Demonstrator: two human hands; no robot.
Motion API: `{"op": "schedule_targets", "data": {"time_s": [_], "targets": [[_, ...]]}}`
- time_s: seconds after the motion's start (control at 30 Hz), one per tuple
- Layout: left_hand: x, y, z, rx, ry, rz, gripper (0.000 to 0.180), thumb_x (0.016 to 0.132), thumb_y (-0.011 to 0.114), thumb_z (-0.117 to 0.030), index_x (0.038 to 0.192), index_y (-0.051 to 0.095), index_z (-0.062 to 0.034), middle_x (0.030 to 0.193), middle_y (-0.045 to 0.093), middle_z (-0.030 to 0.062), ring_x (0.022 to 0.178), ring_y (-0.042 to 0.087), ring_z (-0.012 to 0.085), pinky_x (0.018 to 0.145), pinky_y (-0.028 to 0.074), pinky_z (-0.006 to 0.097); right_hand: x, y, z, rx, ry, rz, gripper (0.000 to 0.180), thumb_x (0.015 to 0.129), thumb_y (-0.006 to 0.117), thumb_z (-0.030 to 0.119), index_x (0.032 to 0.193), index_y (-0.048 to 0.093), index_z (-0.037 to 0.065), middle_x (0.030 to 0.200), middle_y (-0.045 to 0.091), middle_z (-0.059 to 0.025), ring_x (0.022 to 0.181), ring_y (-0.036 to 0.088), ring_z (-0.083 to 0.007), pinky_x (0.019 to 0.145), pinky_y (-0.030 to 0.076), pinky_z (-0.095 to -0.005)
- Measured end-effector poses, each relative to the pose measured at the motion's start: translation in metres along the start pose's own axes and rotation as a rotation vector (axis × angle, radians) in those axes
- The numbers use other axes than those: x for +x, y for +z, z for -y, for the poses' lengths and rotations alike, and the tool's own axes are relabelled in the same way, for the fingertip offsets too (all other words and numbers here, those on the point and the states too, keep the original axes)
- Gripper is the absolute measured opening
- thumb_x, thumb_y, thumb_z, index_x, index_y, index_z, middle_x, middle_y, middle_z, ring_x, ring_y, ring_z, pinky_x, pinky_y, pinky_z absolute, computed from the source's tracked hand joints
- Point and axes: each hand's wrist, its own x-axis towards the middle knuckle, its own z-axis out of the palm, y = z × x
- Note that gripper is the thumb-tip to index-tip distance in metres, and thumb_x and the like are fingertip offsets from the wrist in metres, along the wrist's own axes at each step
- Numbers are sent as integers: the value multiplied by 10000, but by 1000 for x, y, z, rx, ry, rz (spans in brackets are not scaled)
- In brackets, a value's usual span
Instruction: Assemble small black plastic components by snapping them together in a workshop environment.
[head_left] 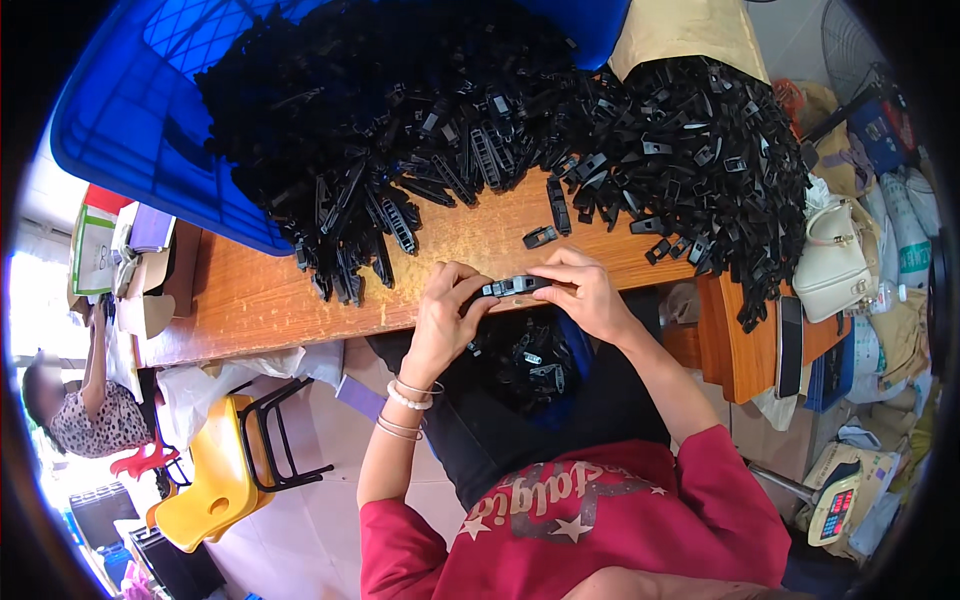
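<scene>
A long black plastic part [512, 287] is stretched between my hands just off the table's near edge. The fingers of my left hand [445, 312] pinch its left end. At its right end, my right hand [592, 297] grips with thumb and fingers. Beyond them on the wooden table [470, 225] lie a loose long black piece [558, 205] and a small black piece [539, 237]. Long slotted black parts [485, 155] heap at the centre and left; smaller black clips [690, 140] heap at the right. More black parts [538, 368] sit below my hands, between my legs.
A tipped blue crate [150, 150] rests at the back left, and a paper sack [688, 35] at the back right. A phone [789, 345] and white handbag [838, 260] lie right. A yellow chair [215, 480] and another person [90, 410] are left.
</scene>
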Motion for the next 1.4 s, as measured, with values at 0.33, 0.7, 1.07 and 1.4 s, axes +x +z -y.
{"op": "schedule_targets", "data": {"time_s": [0.33, 0.7, 1.07, 1.4], "targets": [[-3, 2, -2, -77, -2, 79, 244, 718, 805, -85, 929, 720, 2, 910, 635, 97, 865, 586, 283, 759, 499, 359, 3, 16, 8, -106, -86, -1, 259, 727, 779, 3, 979, 732, -30, 920, 583, -75, 889, 564, -210, 687, 479, -305], [34, -50, 41, 818, 258, 7, 342, 787, 601, -50, 1127, 574, -25, 1198, 559, 159, 1085, 540, 305, 888, 461, 375, 33, 8, -3, -445, -186, -193, 287, 805, 732, 6, 1066, 616, -28, 1037, 609, -116, 811, 631, -280, 729, 518, -345], [-5, -3, 4, -39, -88, -88, 216, 751, 731, 30, 959, 673, 22, 977, 635, 120, 933, 599, 290, 808, 491, 345, 5, -1, 9, -1, 29, -161, 218, 810, 741, 22, 1007, 675, -41, 932, 635, -77, 786, 613, -157, 680, 471, -271], [-3, 1, 1, -9, 18, -52, 199, 740, 737, 11, 929, 672, 21, 911, 598, 116, 878, 542, 305, 770, 466, 385, 14, 21, 7, -78, -124, -87, 185, 742, 749, 27, 920, 736, -22, 925, 638, -69, 855, 578, -248, 849, 429, -372]]}}
